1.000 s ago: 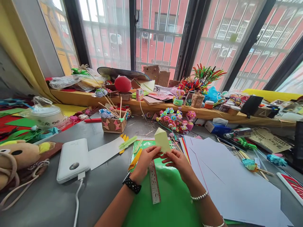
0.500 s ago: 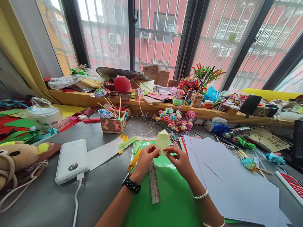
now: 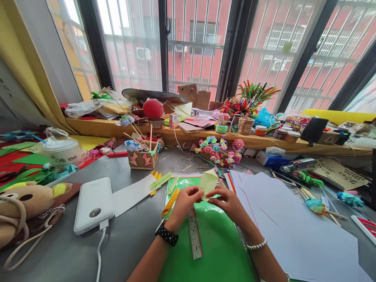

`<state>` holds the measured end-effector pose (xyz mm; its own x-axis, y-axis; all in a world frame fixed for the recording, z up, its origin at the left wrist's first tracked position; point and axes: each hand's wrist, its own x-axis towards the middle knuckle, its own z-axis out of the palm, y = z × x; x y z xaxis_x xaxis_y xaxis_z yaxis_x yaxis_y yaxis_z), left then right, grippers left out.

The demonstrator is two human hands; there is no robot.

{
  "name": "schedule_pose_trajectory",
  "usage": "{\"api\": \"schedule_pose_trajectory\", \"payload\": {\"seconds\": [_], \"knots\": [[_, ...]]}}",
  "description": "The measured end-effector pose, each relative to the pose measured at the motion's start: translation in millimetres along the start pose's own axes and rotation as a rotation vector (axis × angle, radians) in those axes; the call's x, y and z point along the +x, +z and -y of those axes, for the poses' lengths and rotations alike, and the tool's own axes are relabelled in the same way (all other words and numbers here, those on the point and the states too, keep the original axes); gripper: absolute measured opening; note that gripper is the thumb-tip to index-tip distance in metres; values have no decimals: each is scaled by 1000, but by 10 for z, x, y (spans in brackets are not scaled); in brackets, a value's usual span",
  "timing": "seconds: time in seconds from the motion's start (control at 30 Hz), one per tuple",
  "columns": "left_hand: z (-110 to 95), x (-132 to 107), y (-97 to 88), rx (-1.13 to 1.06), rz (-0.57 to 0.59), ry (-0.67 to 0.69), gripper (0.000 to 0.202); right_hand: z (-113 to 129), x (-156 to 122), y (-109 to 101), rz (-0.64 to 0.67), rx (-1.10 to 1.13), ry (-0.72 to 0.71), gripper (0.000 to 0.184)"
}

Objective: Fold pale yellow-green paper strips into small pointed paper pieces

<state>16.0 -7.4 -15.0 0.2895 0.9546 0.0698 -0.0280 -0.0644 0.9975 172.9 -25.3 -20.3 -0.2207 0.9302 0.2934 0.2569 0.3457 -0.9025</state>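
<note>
Head view: pale-green paper [image 3: 209, 180] pinched low between left hand [image 3: 184, 204], right hand [image 3: 230, 203].

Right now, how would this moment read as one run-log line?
left hand: pinching pale-green folded paper | right hand: touching its lower edge | nearby: patterned ruler on green sheet

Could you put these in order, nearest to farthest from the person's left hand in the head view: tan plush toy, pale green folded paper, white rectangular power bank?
From the left hand:
1. Pale green folded paper, held in its fingers.
2. White rectangular power bank, left of it on the table.
3. Tan plush toy, farthest left.
</note>
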Motion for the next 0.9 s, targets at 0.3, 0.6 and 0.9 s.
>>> {"api": "schedule_pose_trajectory", "payload": {"seconds": [0.3, 0.6, 0.9], "knots": [[13, 12, 19, -90, 21, -61, 25, 10, 12, 47, -88, -57, 34, 19], [63, 36, 15, -189, 16, -122, 36, -27, 16, 93, -154, 50, 90, 19], [94, 47, -2, -154, 78, -67, 38, -17, 15, 118, -164, 96, 80, 15]]}}
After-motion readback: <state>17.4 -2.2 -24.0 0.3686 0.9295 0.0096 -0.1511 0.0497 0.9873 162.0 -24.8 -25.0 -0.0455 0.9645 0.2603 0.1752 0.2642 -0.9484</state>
